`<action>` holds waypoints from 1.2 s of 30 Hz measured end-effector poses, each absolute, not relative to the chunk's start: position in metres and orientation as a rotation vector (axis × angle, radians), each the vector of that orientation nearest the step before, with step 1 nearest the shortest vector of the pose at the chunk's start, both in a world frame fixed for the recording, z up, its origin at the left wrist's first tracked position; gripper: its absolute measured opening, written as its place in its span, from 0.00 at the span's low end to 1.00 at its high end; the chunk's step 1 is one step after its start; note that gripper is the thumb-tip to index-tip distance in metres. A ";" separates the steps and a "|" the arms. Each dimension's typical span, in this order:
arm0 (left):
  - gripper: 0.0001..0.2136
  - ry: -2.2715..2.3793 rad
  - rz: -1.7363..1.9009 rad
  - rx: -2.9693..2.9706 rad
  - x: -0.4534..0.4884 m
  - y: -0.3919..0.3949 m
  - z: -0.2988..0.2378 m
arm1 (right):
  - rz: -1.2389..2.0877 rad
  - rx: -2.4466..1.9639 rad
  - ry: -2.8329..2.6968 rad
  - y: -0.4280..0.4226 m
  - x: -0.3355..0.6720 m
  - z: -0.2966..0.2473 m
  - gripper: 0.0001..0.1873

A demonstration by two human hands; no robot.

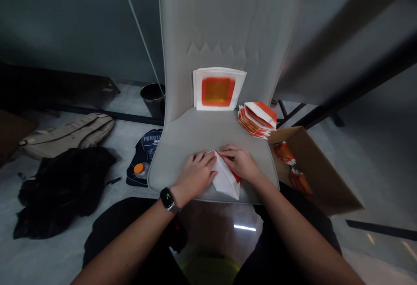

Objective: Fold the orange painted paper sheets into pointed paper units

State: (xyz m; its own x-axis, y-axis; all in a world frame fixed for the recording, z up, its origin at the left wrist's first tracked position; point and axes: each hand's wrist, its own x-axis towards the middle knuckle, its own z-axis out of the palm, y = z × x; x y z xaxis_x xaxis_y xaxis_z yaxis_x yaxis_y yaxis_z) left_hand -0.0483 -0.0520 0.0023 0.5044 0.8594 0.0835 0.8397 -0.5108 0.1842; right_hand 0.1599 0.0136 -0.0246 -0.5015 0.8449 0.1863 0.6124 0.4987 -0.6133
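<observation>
On the front of a grey chair seat (182, 135) lies a folded sheet of white and red paper (224, 180), its narrow end pointing away from me. My left hand (198, 170) grips its left side near the top, fingers on the paper and thumb lower down. My right hand (239, 161) has its fingers closed on the upper right edge, hiding part of the fold. Against the backrest leans a stack of flat white sheets (197, 89) with an orange and gold square printed on the front one. A pile of folded red and white papers (257, 117) sits at the seat's right edge.
An open cardboard box (321, 176) with bundles of folded orange papers (298, 178) stands right of the chair. On the left floor are a black bag (65, 185), a beige backpack (71, 135), a bottle with an orange cap (139, 169) and a dark bin (153, 98).
</observation>
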 end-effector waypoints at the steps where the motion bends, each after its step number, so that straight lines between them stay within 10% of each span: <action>1: 0.20 1.493 0.255 2.616 -0.049 -0.052 0.003 | 0.581 -1.140 -2.336 0.012 0.161 -0.026 0.15; 36: 0.23 1.444 0.192 2.670 -0.053 -0.046 -0.008 | 0.555 -1.065 -2.701 -0.004 0.175 -0.009 0.30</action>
